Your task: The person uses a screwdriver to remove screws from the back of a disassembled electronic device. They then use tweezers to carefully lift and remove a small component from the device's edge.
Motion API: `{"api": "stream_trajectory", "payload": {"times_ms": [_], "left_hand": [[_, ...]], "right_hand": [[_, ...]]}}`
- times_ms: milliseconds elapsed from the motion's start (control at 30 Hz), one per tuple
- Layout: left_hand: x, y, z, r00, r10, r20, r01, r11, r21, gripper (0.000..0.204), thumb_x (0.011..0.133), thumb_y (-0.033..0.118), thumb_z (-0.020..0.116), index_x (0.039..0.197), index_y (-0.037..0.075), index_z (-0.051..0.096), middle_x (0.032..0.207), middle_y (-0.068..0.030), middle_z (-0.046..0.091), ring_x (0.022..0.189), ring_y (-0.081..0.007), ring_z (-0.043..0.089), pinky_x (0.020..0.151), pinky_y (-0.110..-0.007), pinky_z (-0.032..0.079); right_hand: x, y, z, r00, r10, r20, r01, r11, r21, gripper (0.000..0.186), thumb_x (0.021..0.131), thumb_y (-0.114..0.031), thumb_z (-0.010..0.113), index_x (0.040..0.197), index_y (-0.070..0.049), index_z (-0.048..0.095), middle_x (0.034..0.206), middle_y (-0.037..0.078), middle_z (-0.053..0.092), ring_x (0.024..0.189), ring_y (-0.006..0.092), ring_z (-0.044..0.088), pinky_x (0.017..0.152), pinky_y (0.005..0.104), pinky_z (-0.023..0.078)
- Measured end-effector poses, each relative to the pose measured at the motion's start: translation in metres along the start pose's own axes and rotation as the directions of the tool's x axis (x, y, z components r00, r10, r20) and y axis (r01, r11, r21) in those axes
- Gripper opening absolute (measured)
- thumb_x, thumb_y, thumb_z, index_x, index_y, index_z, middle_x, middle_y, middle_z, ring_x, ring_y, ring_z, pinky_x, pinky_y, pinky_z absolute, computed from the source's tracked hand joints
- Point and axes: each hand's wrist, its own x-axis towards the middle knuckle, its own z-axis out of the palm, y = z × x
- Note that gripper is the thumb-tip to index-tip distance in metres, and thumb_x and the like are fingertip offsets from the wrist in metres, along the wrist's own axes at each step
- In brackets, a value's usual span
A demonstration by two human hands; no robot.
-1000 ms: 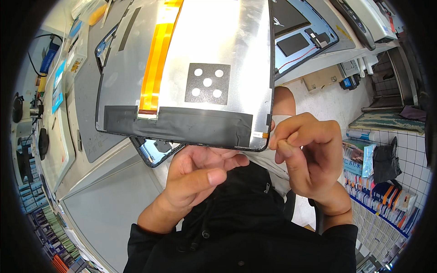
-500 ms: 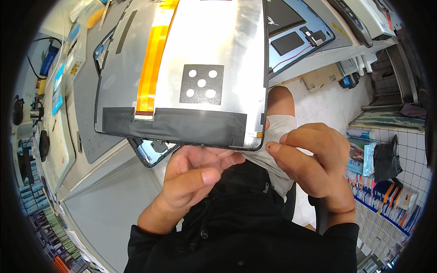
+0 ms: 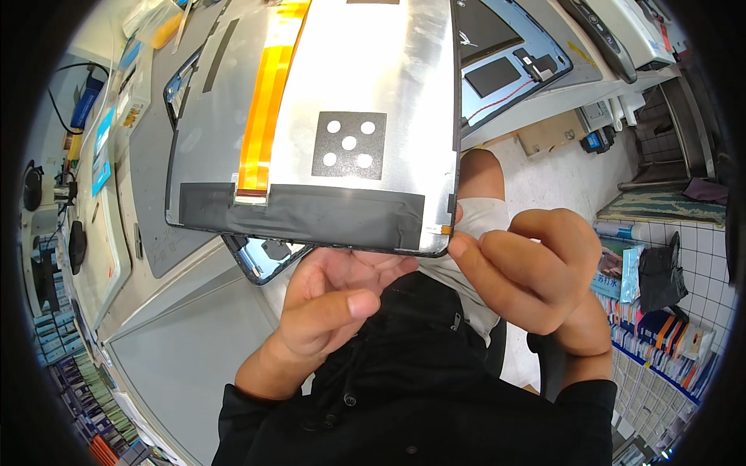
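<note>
**Toward twelve o'clock, a silver panel (image 3: 420, 144) above two hands**

At the upper centre, with its top cut off by the frame, the panel lies with its metal back in view. An orange ribbon (image 3: 264, 116) runs down it, left of a black patch (image 3: 350, 157) with five white dots; black tape (image 3: 318, 217) spans its six-o'clock edge.

The left hand (image 3: 330, 303), toward seven o'clock, is palm up with its thumb free; its fingers pass under the panel, so their grip cannot be told. A fingertip shows past the panel's four-o'clock edge, its hand hidden.

The right hand (image 3: 540, 268), toward three o'clock, has curled fingers, thumb and forefinger drawn close at the panel's lower right corner; whether they pinch anything is unclear.

Between one and two o'clock, a blue housing (image 3: 538, 37) juts from behind the panel. A grey mat (image 3: 155, 171) lies toward ten, a black top (image 3: 420, 388) at six, a rack (image 3: 645, 396) at four.
</note>
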Motion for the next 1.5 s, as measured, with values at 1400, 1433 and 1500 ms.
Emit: {"api": "stream_trajectory", "payload": {"times_ms": [1400, 1433, 1500], "left_hand": [[0.003, -0.004, -0.010, 0.995, -0.010, 0.095, 0.014, 0.999, -0.048, 0.084, 0.080, 0.025, 0.066, 0.149, -0.006, 0.029, 0.151, -0.0370, 0.026, 0.140, -0.0429, 0.035, 0.111, -0.044, 0.036], [0.002, -0.004, -0.012, 0.995, -0.005, 0.099, 0.010, 0.999, -0.044, 0.083, 0.080, 0.025, 0.066, 0.148, -0.006, 0.030, 0.151, -0.0370, 0.026, 0.140, -0.0430, 0.035, 0.110, -0.044, 0.036], [-0.001, -0.006, -0.016, 0.995, 0.005, 0.104, 0.000, 0.999, -0.041, 0.078, 0.080, 0.025, 0.066, 0.146, -0.006, 0.036, 0.151, -0.0371, 0.026, 0.140, -0.0432, 0.035, 0.110, -0.044, 0.036]], "right_hand": [[-0.008, 0.012, 0.008, 0.961, 0.264, 0.081, -0.271, 0.845, 0.461, 0.021, 0.069, -0.009, 0.080, 0.083, -0.010, 0.063, 0.079, 0.004, 0.059, 0.059, 0.0203, 0.055, 0.050, 0.0282, 0.042], [-0.008, 0.011, 0.008, 0.960, 0.272, 0.066, -0.273, 0.862, 0.427, 0.022, 0.069, -0.009, 0.080, 0.084, -0.010, 0.064, 0.079, 0.004, 0.059, 0.059, 0.0201, 0.056, 0.050, 0.0281, 0.042], [-0.008, 0.011, 0.006, 0.965, 0.262, 0.027, -0.254, 0.902, 0.349, 0.024, 0.067, -0.008, 0.081, 0.086, -0.012, 0.066, 0.080, 0.003, 0.059, 0.060, 0.0197, 0.056, 0.051, 0.0281, 0.043]]}}
